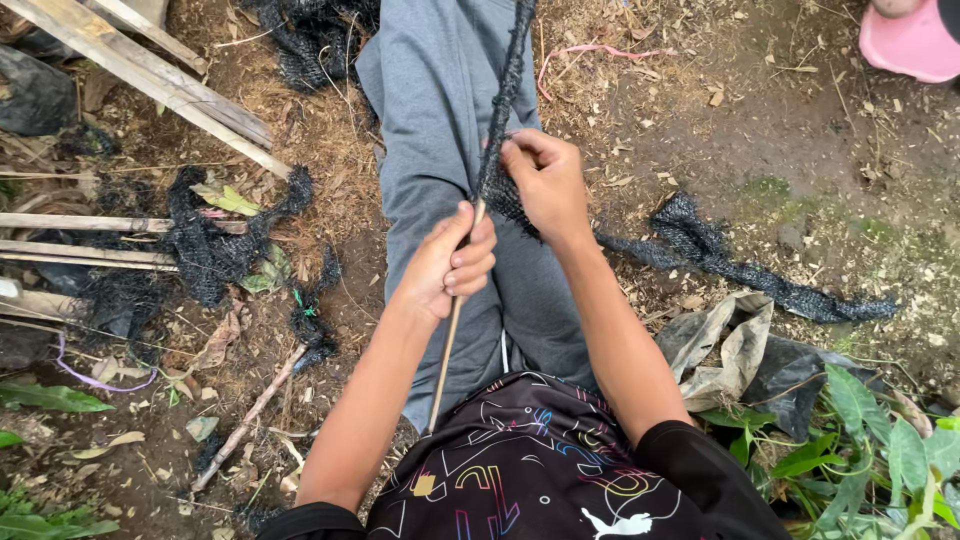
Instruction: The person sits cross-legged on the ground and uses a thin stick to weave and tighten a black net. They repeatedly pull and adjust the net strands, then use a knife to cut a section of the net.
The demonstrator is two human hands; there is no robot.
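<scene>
My left hand (447,264) is closed around a thin bamboo stick (446,350) that slants down toward my lap. The stick's upper end meets a strip of black mesh netting (506,90), which rises to the top edge of the view. My right hand (545,180) pinches that netting just above the stick, fingers bunched on the mesh. The netting trails off to the right over the ground (730,265). Both hands work above my grey trouser legs (430,110).
Bamboo slats (150,70) and poles (80,225) lie at the left with scraps of black mesh (215,245). A crumpled dark plastic sheet (740,350) and green leaves (880,440) are at the lower right. A pink sandal (910,40) shows at the top right.
</scene>
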